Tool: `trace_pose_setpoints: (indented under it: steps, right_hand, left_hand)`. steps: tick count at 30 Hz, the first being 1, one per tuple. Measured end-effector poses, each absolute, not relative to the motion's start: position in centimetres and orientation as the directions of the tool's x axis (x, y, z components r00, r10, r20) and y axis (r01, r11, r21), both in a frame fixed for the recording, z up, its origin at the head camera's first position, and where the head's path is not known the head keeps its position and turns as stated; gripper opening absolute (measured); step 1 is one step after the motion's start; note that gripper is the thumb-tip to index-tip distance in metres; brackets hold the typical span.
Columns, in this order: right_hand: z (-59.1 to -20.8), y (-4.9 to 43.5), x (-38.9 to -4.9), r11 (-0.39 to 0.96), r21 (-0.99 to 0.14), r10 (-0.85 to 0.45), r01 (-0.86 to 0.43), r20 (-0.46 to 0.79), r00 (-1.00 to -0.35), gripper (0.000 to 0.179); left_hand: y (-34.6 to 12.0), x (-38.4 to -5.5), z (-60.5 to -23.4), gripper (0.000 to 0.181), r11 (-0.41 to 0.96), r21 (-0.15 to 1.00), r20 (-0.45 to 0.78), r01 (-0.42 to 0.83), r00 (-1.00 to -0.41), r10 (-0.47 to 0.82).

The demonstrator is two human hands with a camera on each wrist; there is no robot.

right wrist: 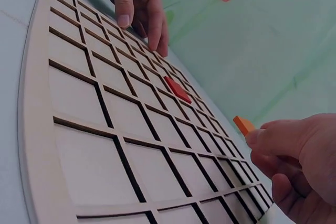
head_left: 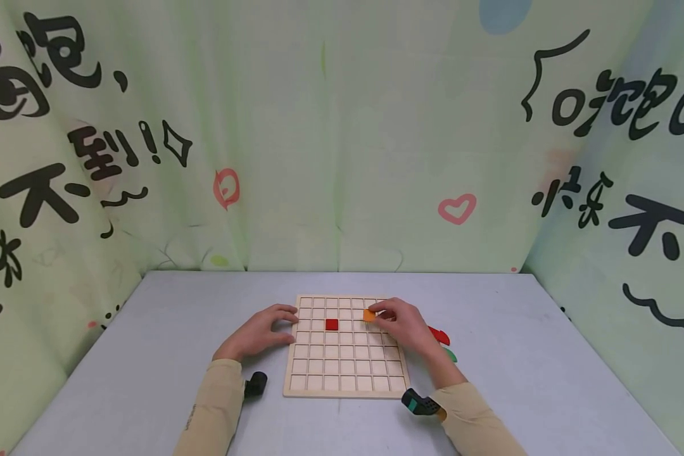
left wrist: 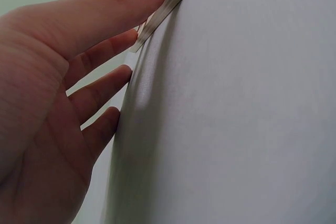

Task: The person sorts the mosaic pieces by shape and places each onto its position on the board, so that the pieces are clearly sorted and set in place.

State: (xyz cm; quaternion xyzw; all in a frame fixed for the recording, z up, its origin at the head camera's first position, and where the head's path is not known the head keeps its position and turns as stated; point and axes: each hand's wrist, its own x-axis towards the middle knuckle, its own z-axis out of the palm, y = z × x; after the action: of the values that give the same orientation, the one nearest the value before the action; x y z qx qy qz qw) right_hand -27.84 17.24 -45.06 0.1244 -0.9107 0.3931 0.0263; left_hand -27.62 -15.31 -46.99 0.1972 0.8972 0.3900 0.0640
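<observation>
A pale wooden grid board (head_left: 346, 397) lies on the table, with a red square tile (head_left: 332, 325) set in one of its upper cells. Between thumb and fingers, my right hand (head_left: 403, 322) pinches an orange tile (head_left: 368, 315) over the board's upper right part. In the right wrist view the orange tile (right wrist: 243, 125) is tilted and held above the grid. My left hand (head_left: 265, 329) rests at the board's left edge, its fingers spread and fairly straight. The left wrist view shows the thumb of the left hand (left wrist: 58, 98) touching the board's rim (left wrist: 170, 6).
To the right of the board, partly behind my right forearm, lie red pieces (head_left: 440, 335) and a green piece (head_left: 450, 354). The white table (head_left: 205, 297) reaches back to a pale green curtain (head_left: 342, 158) with dark lettering, which also runs along both sides.
</observation>
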Motion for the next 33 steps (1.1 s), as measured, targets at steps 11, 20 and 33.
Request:
trace_pose_setpoints:
  steps: [11,20,33]
  right_hand:
    - [-45.3,15.3,-28.2,0.635,-0.705,-0.3,-0.315,0.15,-0.942,0.021]
    - [-45.6,13.9,-28.5,0.646,-0.697,-0.325,-0.312,0.119,-0.938,0.02]
    - [-45.9,13.1,-28.6,0.663,-0.672,-0.345,-0.332,0.119,-0.931,0.02]
  left_hand:
    - [-15.2,-27.7,-47.1,0.036,0.627,0.723,0.033,0.29,-0.921,0.388]
    - [-15.1,-27.8,-47.1,0.035,0.641,0.718,0.023,0.27,-0.93,0.366]
    - [-15.1,-27.8,-47.1,0.035,0.647,0.71,0.026,0.278,-0.929,0.37]
